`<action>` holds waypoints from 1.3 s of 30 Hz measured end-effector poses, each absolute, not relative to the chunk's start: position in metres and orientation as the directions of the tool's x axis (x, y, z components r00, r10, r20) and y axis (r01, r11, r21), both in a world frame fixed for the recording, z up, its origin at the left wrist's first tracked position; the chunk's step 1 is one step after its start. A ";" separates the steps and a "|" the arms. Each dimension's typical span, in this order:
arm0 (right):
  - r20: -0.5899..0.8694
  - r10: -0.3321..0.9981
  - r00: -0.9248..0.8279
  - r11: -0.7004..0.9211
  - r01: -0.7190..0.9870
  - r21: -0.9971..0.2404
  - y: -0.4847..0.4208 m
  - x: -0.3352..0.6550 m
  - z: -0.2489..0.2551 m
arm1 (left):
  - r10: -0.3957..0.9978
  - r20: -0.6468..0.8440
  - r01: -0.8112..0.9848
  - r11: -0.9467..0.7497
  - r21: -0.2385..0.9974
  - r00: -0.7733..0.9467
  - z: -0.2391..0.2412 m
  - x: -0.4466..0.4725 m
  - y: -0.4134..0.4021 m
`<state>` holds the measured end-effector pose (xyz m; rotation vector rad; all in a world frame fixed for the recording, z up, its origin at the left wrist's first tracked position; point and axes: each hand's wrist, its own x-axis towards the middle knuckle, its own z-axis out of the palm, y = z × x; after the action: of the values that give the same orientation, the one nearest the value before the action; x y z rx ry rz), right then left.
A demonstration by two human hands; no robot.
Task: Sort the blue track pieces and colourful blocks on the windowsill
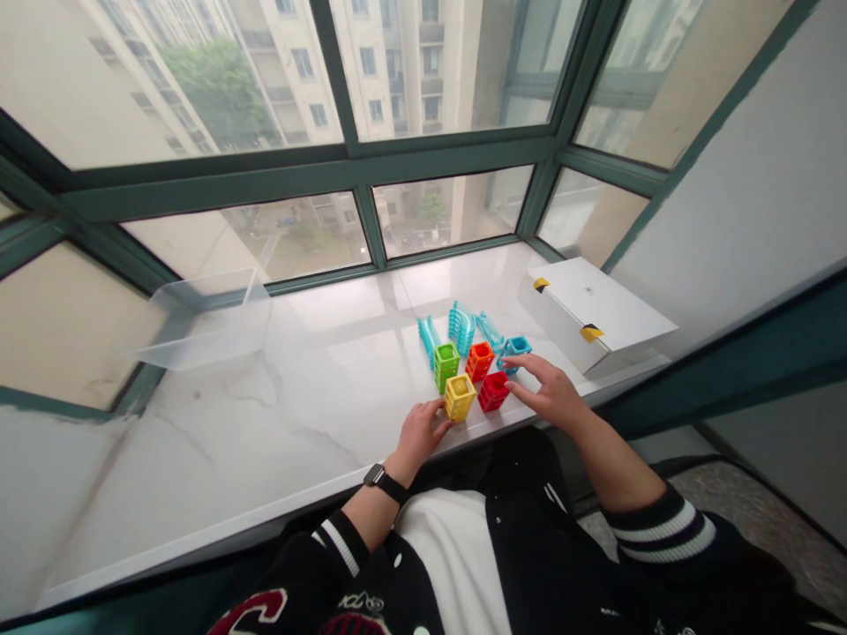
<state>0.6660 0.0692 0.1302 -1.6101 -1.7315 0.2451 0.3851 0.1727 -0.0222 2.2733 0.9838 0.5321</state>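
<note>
My left hand rests at the near left of a yellow toy block, fingertips against its side, finger and thumb apart. A green block stands just behind the yellow one. On the other side, my right hand is spread: its index finger reaches a light blue block and its thumb is by a red block. Between them and farther back is an orange-red block. Behind these lie translucent blue pieces: a straight ribbed one, a curved ribbed one and another long one.
A clear plastic bin sits at the far left of the white marble-patterned ledge. To the right is a white box with yellow-and-black tabs. Green-framed windows border the back, and the ledge's front edge runs close to my body.
</note>
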 end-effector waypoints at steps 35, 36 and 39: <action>0.261 0.963 0.070 0.109 0.784 -0.612 0.081 0.659 0.075 | 0.752 0.096 0.448 -0.484 0.751 0.652 -0.034 0.376 0.180; 0.260 0.963 0.069 0.109 0.784 -0.611 0.082 0.659 0.075 | 0.749 0.092 0.430 -0.470 0.771 0.656 -0.034 0.371 0.182; 0.258 0.964 0.065 0.109 0.786 -0.608 0.082 0.658 0.076 | 0.755 0.102 0.386 -0.441 0.810 0.648 -0.031 0.347 0.189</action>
<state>0.6580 0.0817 0.0764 -1.7121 -1.7560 0.3583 0.3471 0.1894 -0.0305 2.0682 0.8847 0.5885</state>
